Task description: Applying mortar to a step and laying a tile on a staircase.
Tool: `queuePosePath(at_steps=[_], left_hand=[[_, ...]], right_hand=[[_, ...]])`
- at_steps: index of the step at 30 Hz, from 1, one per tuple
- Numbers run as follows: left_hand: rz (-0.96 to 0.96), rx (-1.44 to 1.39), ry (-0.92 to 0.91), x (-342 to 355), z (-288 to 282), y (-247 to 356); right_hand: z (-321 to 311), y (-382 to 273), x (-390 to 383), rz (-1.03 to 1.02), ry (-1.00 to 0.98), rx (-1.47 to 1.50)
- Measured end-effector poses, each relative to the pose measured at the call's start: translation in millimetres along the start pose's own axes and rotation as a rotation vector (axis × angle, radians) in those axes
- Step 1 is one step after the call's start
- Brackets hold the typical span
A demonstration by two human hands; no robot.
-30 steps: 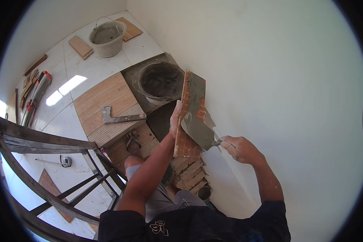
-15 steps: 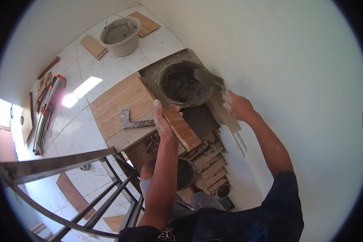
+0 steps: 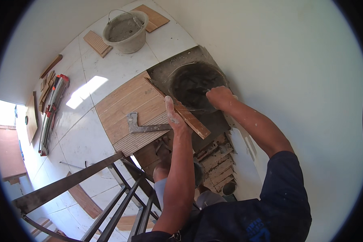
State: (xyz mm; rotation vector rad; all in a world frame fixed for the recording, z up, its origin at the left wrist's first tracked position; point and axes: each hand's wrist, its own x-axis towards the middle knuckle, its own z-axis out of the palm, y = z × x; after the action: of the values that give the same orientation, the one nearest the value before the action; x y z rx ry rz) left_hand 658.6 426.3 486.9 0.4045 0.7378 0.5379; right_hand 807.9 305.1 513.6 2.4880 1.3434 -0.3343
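My left hand (image 3: 176, 116) is closed round a narrow strip of brown wood-look tile (image 3: 197, 124), held up at a slant. My right hand (image 3: 222, 98) is a fist over the near right side of a dark bucket (image 3: 171, 84) of wet grey mortar (image 3: 189, 80). It grips a trowel, whose handle is mostly hidden by the fingers and whose blade is hard to make out in the mortar. Beside my left wrist a grey metal hatchet (image 3: 135, 122) lies on wood-look tiles (image 3: 121, 101) and a ribbed tile (image 3: 137, 139).
Close on the right is a white wall (image 3: 294, 101). Metal railing (image 3: 74, 177) stands at lower left, and stepped, mortar-smeared masonry (image 3: 217, 165) drops below my hands. Farther off are a pale mortar bucket (image 3: 131, 44), a tile cutter (image 3: 52, 109) and loose tile pieces.
My right hand has moved left and down, taking the trowel from above the bucket's right rim into the mortar. The tile strip in my left hand has turned more edge-on. The view has shifted slightly.
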Motion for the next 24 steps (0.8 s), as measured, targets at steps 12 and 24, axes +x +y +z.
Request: queuePosePath(at_steps=[12, 24], left_hand=[[-0.054, 0.006, -0.075, -10.9, 6.8, 7.2], [-0.037, -0.003, -0.065, -6.0, -4.8, -5.5]], right_hand=[[-15.5, 10.1, -28.7, -0.178, -0.076, 0.002], [-40.6, 18.9, -44.4, -0.217, -0.285, 0.115]])
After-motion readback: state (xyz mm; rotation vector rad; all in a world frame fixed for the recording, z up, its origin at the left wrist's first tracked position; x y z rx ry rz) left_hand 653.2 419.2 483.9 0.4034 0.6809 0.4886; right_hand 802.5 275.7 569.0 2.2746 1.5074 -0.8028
